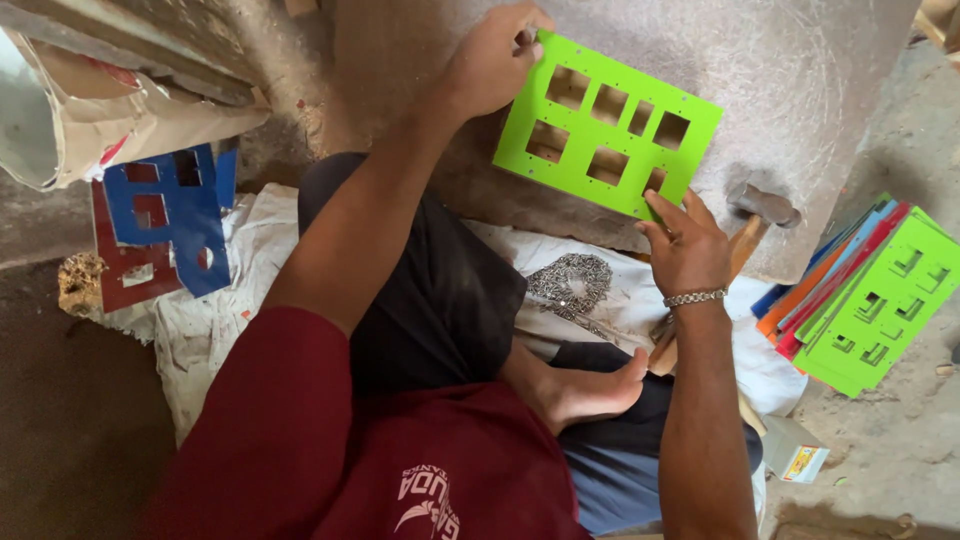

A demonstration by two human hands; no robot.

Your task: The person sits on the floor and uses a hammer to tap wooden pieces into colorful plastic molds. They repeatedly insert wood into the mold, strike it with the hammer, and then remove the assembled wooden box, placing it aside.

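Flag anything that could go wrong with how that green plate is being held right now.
Both hands, left hand and right hand, pinch the green plate only at opposite edges, so it could slip or cut fingers. The hammer lies close beside the plate and might get knocked.

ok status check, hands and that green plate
Left hand and right hand both grip the green plate over the stone slab. Hammer lies beside the right hand.

A green plate (607, 125) with square holes lies on a big grey slab (800, 90). The left hand (495, 62) pinches the plate's top corner. The right hand (685, 245) holds its bottom edge. A hammer (755, 215) lies just beside the plate.
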